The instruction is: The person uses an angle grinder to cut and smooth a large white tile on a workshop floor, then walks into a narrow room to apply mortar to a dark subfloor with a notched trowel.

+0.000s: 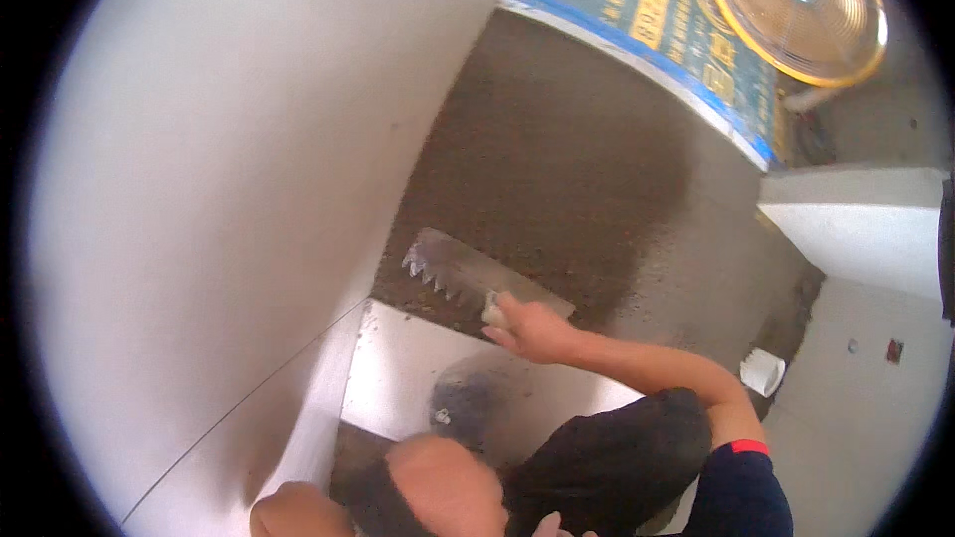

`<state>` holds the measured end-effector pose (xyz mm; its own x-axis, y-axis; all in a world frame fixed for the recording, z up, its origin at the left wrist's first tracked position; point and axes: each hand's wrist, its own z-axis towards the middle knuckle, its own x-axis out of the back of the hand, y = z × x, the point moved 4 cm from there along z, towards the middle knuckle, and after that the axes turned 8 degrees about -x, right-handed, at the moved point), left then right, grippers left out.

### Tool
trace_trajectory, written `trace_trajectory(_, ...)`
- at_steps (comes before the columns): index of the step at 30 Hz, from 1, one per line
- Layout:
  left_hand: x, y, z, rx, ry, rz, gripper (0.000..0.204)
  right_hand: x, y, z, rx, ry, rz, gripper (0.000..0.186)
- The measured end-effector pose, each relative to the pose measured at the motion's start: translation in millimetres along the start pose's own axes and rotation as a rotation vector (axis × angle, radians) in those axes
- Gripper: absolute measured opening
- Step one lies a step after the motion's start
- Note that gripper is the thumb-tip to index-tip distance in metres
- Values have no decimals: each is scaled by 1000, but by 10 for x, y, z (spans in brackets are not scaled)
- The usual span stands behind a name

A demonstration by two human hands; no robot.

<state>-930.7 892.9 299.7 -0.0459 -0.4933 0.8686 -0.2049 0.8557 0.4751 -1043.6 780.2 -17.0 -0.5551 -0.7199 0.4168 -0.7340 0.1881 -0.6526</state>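
My right hand [537,328] is wrapped round the handle of a notched trowel [477,268]. Its flat metal blade, toothed along one edge, lies over the dark wet mortar [567,129] on the floor. Nearer to me, a glossy white tile [393,353] lies beside the mortar's edge, against the left wall. On the tile shows a dark, blurred round patch with a bright spot; whether it is a reflection or an object I cannot tell. At the lower edge only pale fingertips of what seems my left hand [552,525] appear; the rest is cut off.
A pale wall [229,139] rises along the left. Beyond the mortar lies a printed green sheet [637,10] edged with blue tape, with a yellow-rimmed round fan [801,0] over it. On the right stand a low white ledge [856,224] and a short white pipe end [761,373].
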Motion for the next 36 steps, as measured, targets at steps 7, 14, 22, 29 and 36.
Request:
trace_trajectory(7,-85,27,16,-33,-25,31,28,319,848,-497,-470,482,202,42)
trace_trajectory(14,39,-184,241,-163,-37,-125,32,401,1836,-2203,-698,1097,913,33)
trace_trajectory(22,188,-322,1152,-311,-249,-289,43,-1075,1953,-4949,-1158,1669,1295,20)
trace_trajectory(29,-321,-105,1874,-566,-669,-277,46,-4137,635,-5892,-1716,1488,2025,20)
trace_trajectory(36,-710,338,2441,-610,-860,-257,42,-5351,-1,-5049,-1491,1421,2339,25)
